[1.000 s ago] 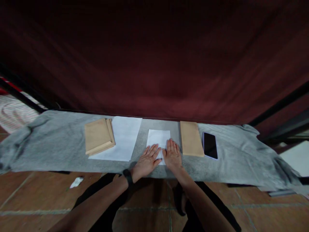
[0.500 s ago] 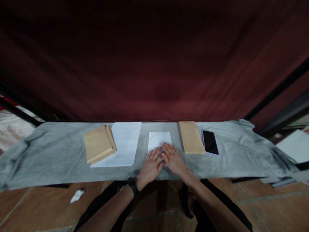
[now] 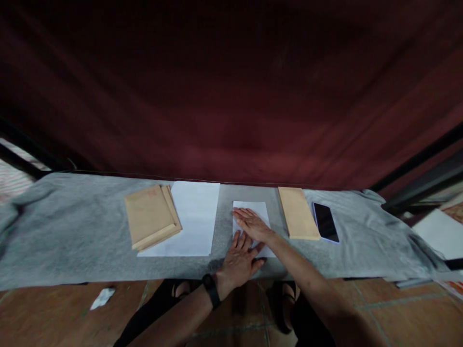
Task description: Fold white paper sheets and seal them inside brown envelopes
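Note:
A folded sheet of white paper (image 3: 258, 208) lies on the grey cloth in front of me. My right hand (image 3: 251, 224) rests flat across its upper left part, fingers stretched toward the left edge. Closer to me, my left hand (image 3: 239, 258) is spread on the paper's lower left part, its thumb pointing right. Neither hand grips anything. Both hands cover much of the sheet's left side. To the left are larger white sheets (image 3: 198, 217), partly under a stack of brown envelopes (image 3: 148, 214). More brown envelopes (image 3: 298, 212) lie to the right.
A phone (image 3: 325, 221) with a dark screen lies right of the right-hand envelopes. Grey cloth (image 3: 79, 226) covers the narrow bench, and a dark red curtain (image 3: 231, 120) hangs behind it. Crumpled white paper (image 3: 102, 298) is on the tiled floor.
My right hand has slid up and left over the folded paper, away from beside my left hand. My left hand stays on the lower part. The view has shifted slightly.

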A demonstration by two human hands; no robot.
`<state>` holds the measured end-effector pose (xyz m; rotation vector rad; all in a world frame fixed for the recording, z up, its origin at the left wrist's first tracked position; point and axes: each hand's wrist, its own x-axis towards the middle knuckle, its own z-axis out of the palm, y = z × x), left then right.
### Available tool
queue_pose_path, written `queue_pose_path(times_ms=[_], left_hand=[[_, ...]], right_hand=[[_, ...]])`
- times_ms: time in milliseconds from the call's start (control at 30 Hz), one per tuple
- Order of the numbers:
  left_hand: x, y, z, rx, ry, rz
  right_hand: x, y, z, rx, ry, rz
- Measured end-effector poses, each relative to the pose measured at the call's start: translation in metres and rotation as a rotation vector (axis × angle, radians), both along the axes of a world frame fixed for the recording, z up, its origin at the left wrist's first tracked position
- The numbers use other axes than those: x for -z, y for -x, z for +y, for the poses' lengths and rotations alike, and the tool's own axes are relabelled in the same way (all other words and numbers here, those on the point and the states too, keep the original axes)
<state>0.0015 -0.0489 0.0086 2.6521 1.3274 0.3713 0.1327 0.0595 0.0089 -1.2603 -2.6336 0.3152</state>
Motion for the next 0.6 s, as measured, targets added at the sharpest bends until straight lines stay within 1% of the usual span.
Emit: queue_pose_path(times_ms=[167,233,300,367,433,500,600], left_hand=[[-0.001,0.002,0.002,0.012,0.014,-0.025],[-0.001,0.002,0.002,0.013,0.015,-0.024],[-0.001,0.002,0.002,0.012,0.015,-0.023],[0.000,0.001,0.001,0.009,0.006,-0.029],[0.000,0.001,0.001,0.011,-0.008,-0.037],[0.000,0.001,0.001,0.013,-0.013,-0.036],[-0.001,0.004,0.002,0.029,-0.009,-0.023]], right_hand=[[0.005,-0.002,0.034,0.112,-0.073,-0.084],[0.004,-0.003,0.041,0.148,-0.081,-0.102],[0.004,-0.005,0.041,0.170,-0.085,-0.106],[0.005,-0.009,0.033,0.166,-0.084,-0.102],[0.007,-0.017,0.019,0.138,-0.074,-0.100],[0.009,-0.028,0.000,0.121,-0.058,-0.102],[0.011,-0.048,-0.030,0.145,-0.031,-0.099]])
